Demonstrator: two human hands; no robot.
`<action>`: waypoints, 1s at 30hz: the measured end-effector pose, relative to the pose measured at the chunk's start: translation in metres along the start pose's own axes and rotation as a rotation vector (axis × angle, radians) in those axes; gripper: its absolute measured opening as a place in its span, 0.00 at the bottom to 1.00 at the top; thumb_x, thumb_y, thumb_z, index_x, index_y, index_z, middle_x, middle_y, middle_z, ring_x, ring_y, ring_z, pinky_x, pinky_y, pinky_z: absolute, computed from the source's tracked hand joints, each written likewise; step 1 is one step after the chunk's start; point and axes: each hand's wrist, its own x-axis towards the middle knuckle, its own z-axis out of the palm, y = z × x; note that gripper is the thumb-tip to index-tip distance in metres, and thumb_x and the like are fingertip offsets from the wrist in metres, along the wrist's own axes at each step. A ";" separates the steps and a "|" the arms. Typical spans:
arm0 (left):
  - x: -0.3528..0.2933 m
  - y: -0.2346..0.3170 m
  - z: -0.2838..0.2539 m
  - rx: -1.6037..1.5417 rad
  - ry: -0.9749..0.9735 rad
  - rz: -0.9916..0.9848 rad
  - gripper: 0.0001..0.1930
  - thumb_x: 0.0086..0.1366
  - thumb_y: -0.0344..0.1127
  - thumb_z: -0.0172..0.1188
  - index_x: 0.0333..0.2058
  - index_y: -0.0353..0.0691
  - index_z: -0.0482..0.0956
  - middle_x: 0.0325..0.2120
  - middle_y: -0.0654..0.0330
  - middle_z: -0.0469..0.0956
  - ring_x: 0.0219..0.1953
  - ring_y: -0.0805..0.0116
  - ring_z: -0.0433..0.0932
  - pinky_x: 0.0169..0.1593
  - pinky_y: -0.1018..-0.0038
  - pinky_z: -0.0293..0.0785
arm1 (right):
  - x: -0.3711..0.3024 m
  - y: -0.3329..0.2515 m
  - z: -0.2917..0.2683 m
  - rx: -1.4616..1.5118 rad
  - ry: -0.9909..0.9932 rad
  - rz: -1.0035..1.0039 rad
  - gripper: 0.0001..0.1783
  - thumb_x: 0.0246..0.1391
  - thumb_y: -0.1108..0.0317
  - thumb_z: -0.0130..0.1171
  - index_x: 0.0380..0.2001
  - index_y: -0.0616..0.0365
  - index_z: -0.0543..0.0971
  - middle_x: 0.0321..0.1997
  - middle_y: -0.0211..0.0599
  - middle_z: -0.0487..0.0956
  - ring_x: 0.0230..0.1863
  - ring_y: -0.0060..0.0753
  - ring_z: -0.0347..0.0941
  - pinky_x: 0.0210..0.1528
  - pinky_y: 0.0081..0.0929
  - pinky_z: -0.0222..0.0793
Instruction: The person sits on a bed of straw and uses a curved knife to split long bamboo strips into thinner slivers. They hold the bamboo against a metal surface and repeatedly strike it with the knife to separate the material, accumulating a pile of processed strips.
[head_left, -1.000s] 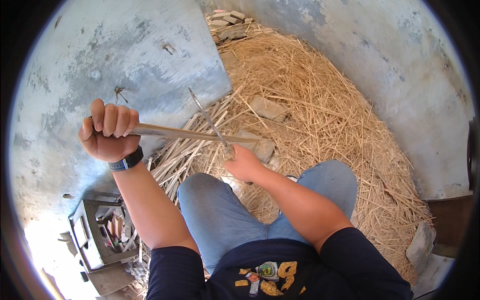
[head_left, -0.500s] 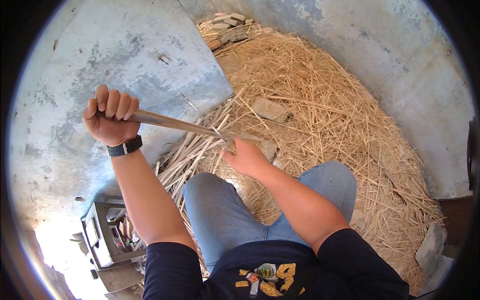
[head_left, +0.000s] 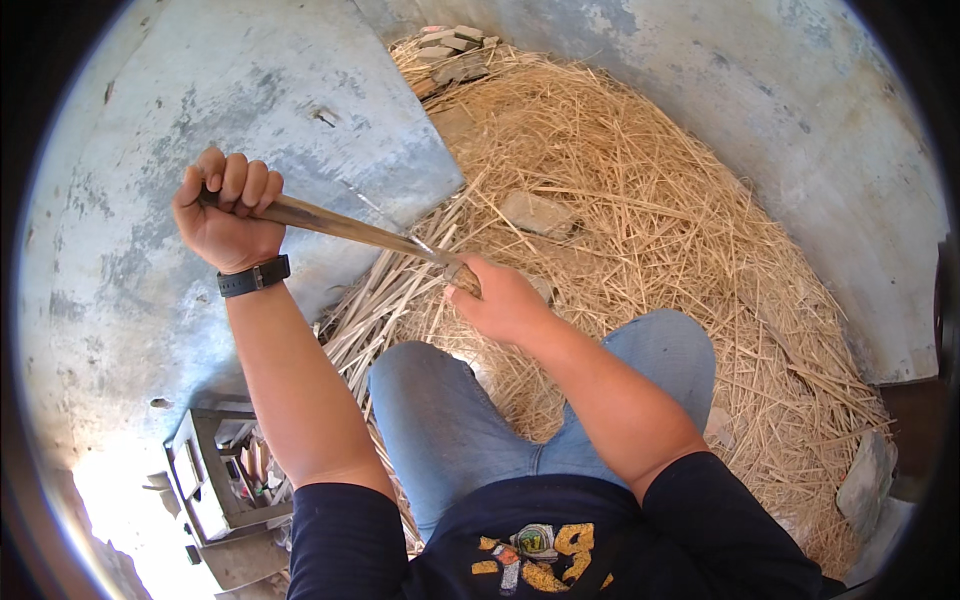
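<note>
My left hand (head_left: 232, 205), with a dark watch on its wrist, is wrapped round the upper end of a long brown wooden stick (head_left: 335, 222). The stick slopes down to the right toward my right hand (head_left: 505, 303). That hand is closed round the wooden handle of a knife (head_left: 466, 281). Its thin metal blade points up and left, crossing the stick close to the handle. Whether the edge bites into the wood cannot be told. The stick's lower end is near my right fingers, over my knees.
Loose straw (head_left: 660, 200) covers the ground, with a flat stone (head_left: 540, 214) in it. A bundle of pale split strips (head_left: 375, 295) lies left of my knees. Blue-grey walls (head_left: 250, 100) curve round. A box of odds and ends (head_left: 235, 470) stands lower left; bricks (head_left: 455, 45) sit far back.
My left hand has risen slightly. My right hand has shifted a little right, and the stick's lower end no longer shows beyond it.
</note>
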 end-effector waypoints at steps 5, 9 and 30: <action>-0.001 0.001 -0.001 0.017 0.032 0.016 0.16 0.65 0.46 0.57 0.24 0.50 0.62 0.15 0.73 0.54 0.18 0.78 0.51 0.24 0.76 0.50 | 0.002 0.008 0.020 -0.029 0.003 0.037 0.33 0.58 0.55 0.62 0.58 0.71 0.71 0.40 0.59 0.81 0.44 0.53 0.80 0.48 0.43 0.74; 0.001 0.002 -0.003 0.038 0.091 0.027 0.16 0.66 0.46 0.55 0.24 0.49 0.61 0.15 0.72 0.53 0.18 0.76 0.49 0.23 0.76 0.49 | 0.010 0.022 0.031 0.079 -0.046 0.088 0.34 0.58 0.56 0.62 0.57 0.75 0.70 0.43 0.61 0.81 0.46 0.54 0.80 0.50 0.42 0.74; 0.011 0.003 -0.015 0.025 0.058 -0.019 0.16 0.62 0.44 0.58 0.22 0.50 0.62 0.14 0.72 0.54 0.17 0.75 0.51 0.25 0.75 0.51 | 0.029 0.066 0.057 0.175 -0.014 0.276 0.29 0.54 0.66 0.61 0.57 0.70 0.71 0.45 0.59 0.82 0.42 0.52 0.82 0.48 0.42 0.76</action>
